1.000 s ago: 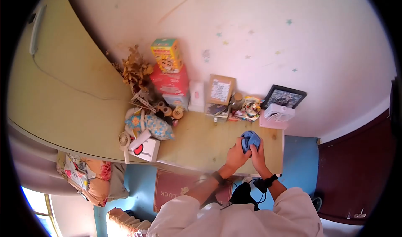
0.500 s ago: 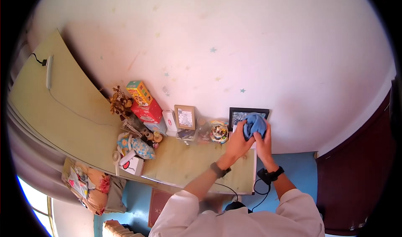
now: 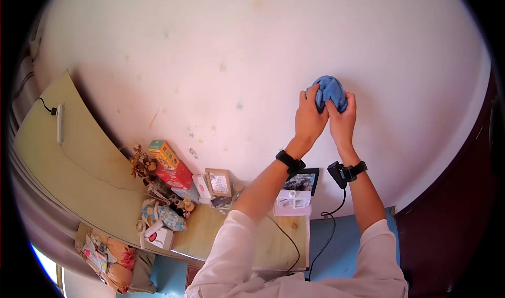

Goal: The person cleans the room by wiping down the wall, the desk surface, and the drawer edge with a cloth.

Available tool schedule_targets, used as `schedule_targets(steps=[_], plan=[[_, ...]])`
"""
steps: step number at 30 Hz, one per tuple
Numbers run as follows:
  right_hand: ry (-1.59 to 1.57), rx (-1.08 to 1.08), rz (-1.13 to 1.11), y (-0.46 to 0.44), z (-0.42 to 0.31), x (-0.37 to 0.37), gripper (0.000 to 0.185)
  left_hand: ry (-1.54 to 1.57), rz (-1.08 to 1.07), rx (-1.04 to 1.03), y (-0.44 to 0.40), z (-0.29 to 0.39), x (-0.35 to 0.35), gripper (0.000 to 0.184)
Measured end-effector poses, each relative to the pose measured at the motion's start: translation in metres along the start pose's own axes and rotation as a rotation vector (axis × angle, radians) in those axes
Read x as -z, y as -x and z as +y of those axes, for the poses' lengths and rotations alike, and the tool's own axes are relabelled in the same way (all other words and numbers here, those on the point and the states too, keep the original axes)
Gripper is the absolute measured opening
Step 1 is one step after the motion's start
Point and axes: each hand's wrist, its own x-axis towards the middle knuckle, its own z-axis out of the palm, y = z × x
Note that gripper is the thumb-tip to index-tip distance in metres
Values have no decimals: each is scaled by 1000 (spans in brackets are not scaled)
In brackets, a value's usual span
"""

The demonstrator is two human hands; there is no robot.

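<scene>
A bunched blue cloth (image 3: 330, 90) is held up against or close to the white wall (image 3: 273, 29); contact cannot be made out. My left hand (image 3: 310, 116) grips its left side, fingers curled round it. On the right side my right hand (image 3: 343, 119) is closed on the same cloth. Both arms reach forward and up, a black band on each wrist. Below my hands, a black picture frame (image 3: 310, 178) leans at the wall behind a small white-and-pink box (image 3: 292, 206) on the desk.
The wooden desk (image 3: 247, 248) bears a tan photo frame (image 3: 218, 182), a red box (image 3: 176, 175), dried flowers (image 3: 142, 162) and a blue floral pouch (image 3: 171, 217). A black cable (image 3: 333, 235) hangs from my right wrist. A dark red door (image 3: 447, 224) stands at right.
Both hands have risen with the blue cloth, from in front of the black picture frame to higher on the wall. The view has tilted up, and the white-and-pink box is now uncovered.
</scene>
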Motion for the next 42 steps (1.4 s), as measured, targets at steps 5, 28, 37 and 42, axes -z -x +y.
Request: schedule_targets(steps=[5, 28, 37, 42], plan=[[142, 140, 31, -33, -11, -68, 38, -170, 206, -48, -57, -26, 19, 31], [343, 350, -553, 46, -84, -247, 35, 335, 641, 65, -37, -152, 180, 65], [184, 275, -454, 4, -134, -254, 40, 61, 623, -9, -92, -82, 216, 66], [40, 215, -200, -43, -128, -234, 41, -192, 456, -83, -126, -36, 200, 50]])
